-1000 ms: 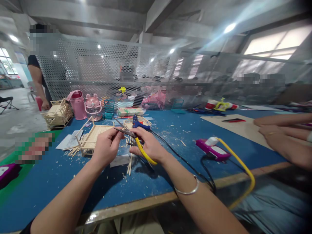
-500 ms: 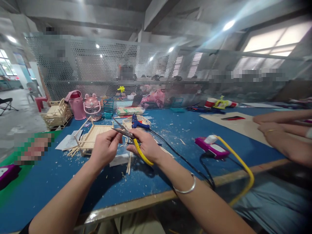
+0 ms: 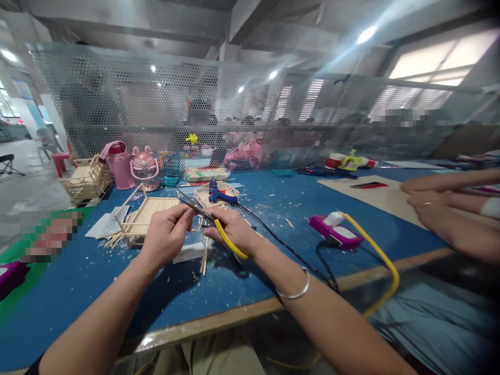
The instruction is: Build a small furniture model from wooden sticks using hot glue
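My right hand (image 3: 233, 230) is closed round yellow-handled scissors (image 3: 213, 224), whose dark blades point up and to the left. My left hand (image 3: 166, 235) is pinched beside the blades on something thin that I cannot make out. Both hands hover over the blue table (image 3: 97, 291). Just beyond them lies a flat frame of thin wooden sticks (image 3: 146, 214), with loose sticks (image 3: 204, 255) and chips scattered beneath my hands. A blue glue gun (image 3: 219, 194) rests on a small stick frame further back, its black cord running toward me.
A finished stick house (image 3: 86, 179), a pink jug (image 3: 119, 164) and a pink bear-shaped bottle (image 3: 144, 167) stand at the back left. A purple power strip (image 3: 336, 232) with a yellow cable lies to the right. Another person's forearms (image 3: 449, 208) rest at the right edge. A perforated metal screen closes the back.
My hands and the scissors have stayed almost still. The view has shifted slightly, and a person standing at the far left a second ago is gone from sight.
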`<state>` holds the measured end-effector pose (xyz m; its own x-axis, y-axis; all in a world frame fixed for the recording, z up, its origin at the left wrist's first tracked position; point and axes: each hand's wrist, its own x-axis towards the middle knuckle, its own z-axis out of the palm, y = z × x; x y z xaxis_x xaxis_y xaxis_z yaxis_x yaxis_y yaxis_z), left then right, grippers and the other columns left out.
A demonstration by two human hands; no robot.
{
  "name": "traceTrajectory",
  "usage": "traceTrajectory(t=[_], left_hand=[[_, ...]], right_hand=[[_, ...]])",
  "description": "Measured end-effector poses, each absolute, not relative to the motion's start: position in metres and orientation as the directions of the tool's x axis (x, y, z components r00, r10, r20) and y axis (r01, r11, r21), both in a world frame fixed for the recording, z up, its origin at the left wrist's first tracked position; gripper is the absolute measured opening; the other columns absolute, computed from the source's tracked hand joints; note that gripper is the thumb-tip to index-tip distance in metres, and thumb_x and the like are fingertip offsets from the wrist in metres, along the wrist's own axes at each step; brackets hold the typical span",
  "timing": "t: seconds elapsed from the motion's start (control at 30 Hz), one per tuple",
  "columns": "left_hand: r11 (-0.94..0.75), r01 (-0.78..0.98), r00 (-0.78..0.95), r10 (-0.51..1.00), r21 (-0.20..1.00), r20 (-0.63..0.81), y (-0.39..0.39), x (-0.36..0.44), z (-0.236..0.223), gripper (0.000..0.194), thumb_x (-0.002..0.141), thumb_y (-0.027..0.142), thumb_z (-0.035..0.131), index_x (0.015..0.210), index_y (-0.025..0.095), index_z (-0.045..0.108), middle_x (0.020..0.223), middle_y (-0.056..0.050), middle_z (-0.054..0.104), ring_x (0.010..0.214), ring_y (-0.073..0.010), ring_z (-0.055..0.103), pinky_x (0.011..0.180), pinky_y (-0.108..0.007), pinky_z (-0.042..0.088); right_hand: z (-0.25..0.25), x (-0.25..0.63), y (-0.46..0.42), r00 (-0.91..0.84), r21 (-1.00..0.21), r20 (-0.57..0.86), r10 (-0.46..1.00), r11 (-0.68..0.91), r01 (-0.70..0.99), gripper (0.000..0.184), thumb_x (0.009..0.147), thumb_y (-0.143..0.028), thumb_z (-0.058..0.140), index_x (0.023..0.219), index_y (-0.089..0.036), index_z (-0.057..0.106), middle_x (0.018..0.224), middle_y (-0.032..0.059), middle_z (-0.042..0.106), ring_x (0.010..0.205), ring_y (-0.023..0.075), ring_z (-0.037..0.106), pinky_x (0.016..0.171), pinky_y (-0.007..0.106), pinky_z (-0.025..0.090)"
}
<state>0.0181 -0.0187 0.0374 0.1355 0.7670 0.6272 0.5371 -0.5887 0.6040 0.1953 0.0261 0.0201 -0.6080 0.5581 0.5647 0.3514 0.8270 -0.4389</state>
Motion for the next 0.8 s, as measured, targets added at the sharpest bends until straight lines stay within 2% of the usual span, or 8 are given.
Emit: traceTrajectory(t=[0.1,0.3,0.6,0.73,0.8], left_hand=[[-0.581,0.572,0.131,0.762,0.579,0.635,-0.0186,0.0176,0.0371,0.033,0.083,0.032,0.040,0.056,0.016,0.050,0.048,0.003,0.045,0.047,-0.0085,0.040,0.047,-0.019,0.029],[-0.599,0.607,0.139,0.727,0.522,0.672,-0.0187,0.0164,0.0353,0.027,0.082,0.030,0.044,0.064,0.016,0.059,0.049,0.003,0.050,0.045,-0.0089,0.041,0.045,-0.019,0.030],[-0.590,0.615,0.128,0.729,0.523,0.673,-0.0183,0.0169,0.0333,0.029,0.082,0.028,0.043,0.057,0.016,0.054,0.046,0.004,0.046,0.043,-0.0076,0.038,0.044,-0.018,0.029],[-0.599,0.602,0.149,0.734,0.528,0.663,-0.0190,0.0171,0.0351,0.025,0.082,0.027,0.042,0.069,0.015,0.060,0.049,0.004,0.048,0.046,-0.0080,0.041,0.046,-0.018,0.030],[-0.595,0.587,0.146,0.745,0.549,0.651,-0.0184,0.0178,0.0361,0.025,0.083,0.028,0.043,0.069,0.015,0.060,0.051,0.003,0.050,0.047,-0.0082,0.043,0.047,-0.019,0.032]], right_hand=[[0.0222,0.1962,0.0250,-0.601,-0.428,0.563,0.567,0.823,0.375,0.038,0.077,-0.051,0.050,0.091,-0.017,0.057,0.072,0.0021,0.053,0.063,0.0137,0.044,0.059,0.025,0.036],[0.0197,0.1916,0.0218,-0.521,-0.403,0.622,0.584,0.810,0.427,0.048,0.069,-0.055,0.058,0.102,-0.020,0.056,0.092,0.0072,0.059,0.081,0.0198,0.052,0.073,0.031,0.039],[0.0166,0.1926,0.0264,-0.545,-0.393,0.644,0.537,0.843,0.366,0.041,0.073,-0.050,0.056,0.098,-0.018,0.056,0.088,0.0070,0.060,0.077,0.0184,0.053,0.071,0.029,0.040],[0.0150,0.1918,0.0275,-0.551,-0.427,0.614,0.565,0.825,0.370,0.038,0.076,-0.051,0.052,0.094,-0.017,0.057,0.080,0.0046,0.059,0.070,0.0157,0.050,0.066,0.027,0.038],[0.0145,0.1893,0.0273,-0.551,-0.469,0.591,0.589,0.807,0.359,0.038,0.077,-0.052,0.050,0.090,-0.018,0.057,0.074,0.0024,0.056,0.066,0.0143,0.048,0.063,0.025,0.037]])
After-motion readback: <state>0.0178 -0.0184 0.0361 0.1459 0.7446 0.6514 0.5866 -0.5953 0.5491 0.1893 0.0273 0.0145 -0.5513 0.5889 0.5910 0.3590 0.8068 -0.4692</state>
